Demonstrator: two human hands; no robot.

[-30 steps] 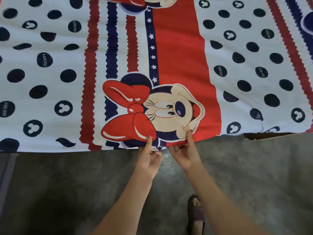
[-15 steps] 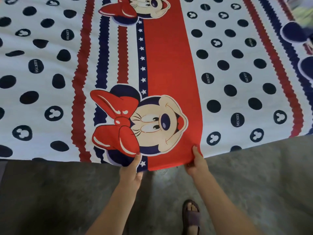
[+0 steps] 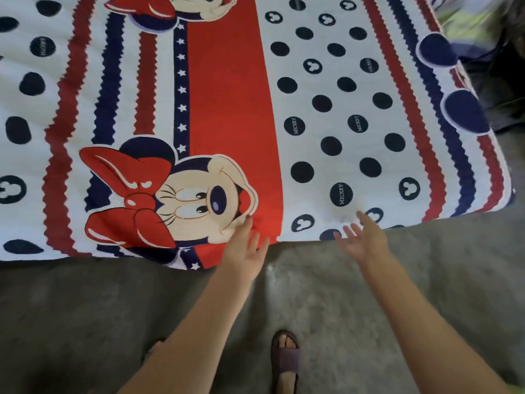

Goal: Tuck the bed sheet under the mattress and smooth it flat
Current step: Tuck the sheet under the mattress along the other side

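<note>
The bed sheet [image 3: 233, 109] is white with dark dots, red and blue zigzag stripes, a red band and a cartoon mouse print. It lies spread across the mattress, whose body is hidden under it. The sheet's near edge runs across the middle of the head view. My left hand [image 3: 244, 245] lies with straight fingers on the red band at that edge. My right hand [image 3: 360, 237] is at the same edge on the dotted part, fingers spread and straight, holding nothing.
A grey concrete floor [image 3: 326, 297] fills the near half of the view. My foot in a dark sandal [image 3: 285, 359] stands on it below the hands. Blurred dark and green objects [image 3: 488, 38] sit past the sheet's right corner.
Both hands have let go of the pinched sheet edge and opened flat. The right hand moved right along the edge, and the view shifted right so the sheet's corner shows.
</note>
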